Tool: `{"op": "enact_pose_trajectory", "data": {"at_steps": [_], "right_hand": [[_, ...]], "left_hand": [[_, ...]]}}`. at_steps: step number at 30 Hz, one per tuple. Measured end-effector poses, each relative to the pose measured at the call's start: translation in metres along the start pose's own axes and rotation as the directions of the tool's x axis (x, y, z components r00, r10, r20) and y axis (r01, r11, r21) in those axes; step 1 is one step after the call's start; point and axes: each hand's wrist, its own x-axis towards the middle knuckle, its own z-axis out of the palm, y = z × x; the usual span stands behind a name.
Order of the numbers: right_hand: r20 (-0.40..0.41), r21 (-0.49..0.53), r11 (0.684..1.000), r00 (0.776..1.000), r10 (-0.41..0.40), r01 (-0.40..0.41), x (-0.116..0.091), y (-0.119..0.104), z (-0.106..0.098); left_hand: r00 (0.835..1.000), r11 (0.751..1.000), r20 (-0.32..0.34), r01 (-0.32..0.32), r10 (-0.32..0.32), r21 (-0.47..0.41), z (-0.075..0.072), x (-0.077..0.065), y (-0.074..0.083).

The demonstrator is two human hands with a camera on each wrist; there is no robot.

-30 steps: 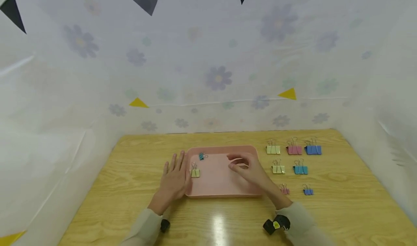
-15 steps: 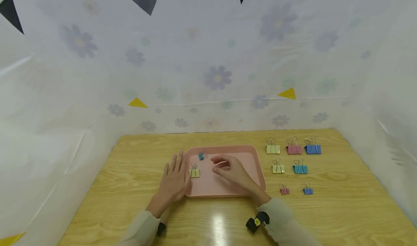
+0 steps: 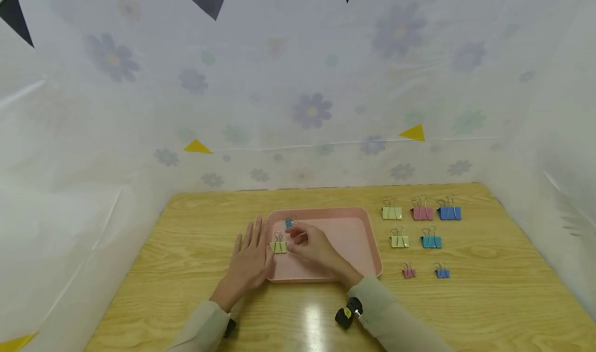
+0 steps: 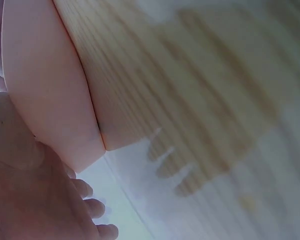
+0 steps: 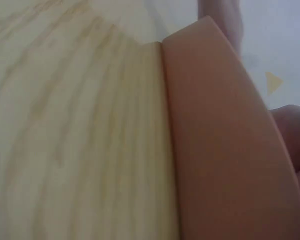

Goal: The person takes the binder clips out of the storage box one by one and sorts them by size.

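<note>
My left hand (image 3: 248,264) lies with its fingers straight along the left rim of a pink tray (image 3: 346,240). In the left wrist view, that same hand (image 4: 35,195) rests against the tray's outer wall (image 4: 50,80). Over the tray's left half is my right hand (image 3: 314,249), its fingers bent and parted from the thumb, with nothing seen between them. Its fingertips come close to a small yellow binder clip (image 3: 278,247); whether they touch it cannot be told. A small teal binder clip (image 3: 289,222) sits behind them, partly covered.
Right of the tray stand binder clips in rows: large yellow (image 3: 391,213), pink (image 3: 422,214) and blue (image 3: 449,213) at the back. Medium yellow (image 3: 399,242) and teal (image 3: 431,242) clips come nearer, then small pink (image 3: 409,274) and blue (image 3: 443,274) ones.
My right hand has moved left across the tray, from its right side to beside the yellow and teal clips. The left hand has stayed at the tray's left rim.
</note>
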Motion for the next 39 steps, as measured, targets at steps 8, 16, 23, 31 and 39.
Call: {"op": "enact_pose_trajectory", "data": {"at_steps": [8, 16, 23, 31, 39], "right_hand": [[-0.006, -0.207, 0.978, 0.999, -0.034, 0.032, 0.01, 0.004, 0.016], [0.014, -0.327, 0.942, 0.997, -0.079, 0.079, 0.014, 0.005, 0.026], [0.035, -0.36, 0.927, 0.995, -0.092, 0.099, 0.011, 0.003, 0.022], [0.044, -0.307, 0.95, 0.998, -0.049, 0.06, 0.007, -0.004, 0.012], [0.019, -0.192, 0.981, 1.0, -0.001, 0.005, 0.001, -0.004, 0.0]], "left_hand": [[1.0, 1.0, 0.0, -0.008, 0.008, 0.001, -0.001, -0.001, 0.001], [0.998, 0.999, -0.045, -0.036, 0.036, -0.012, -0.003, -0.003, 0.001], [1.0, 1.0, -0.007, -0.02, 0.02, 0.019, -0.002, -0.001, 0.002], [1.0, 1.0, -0.004, -0.005, 0.005, 0.015, -0.001, 0.0, 0.003], [1.0, 0.999, 0.024, 0.011, -0.012, 0.035, -0.004, 0.0, 0.004]]}}
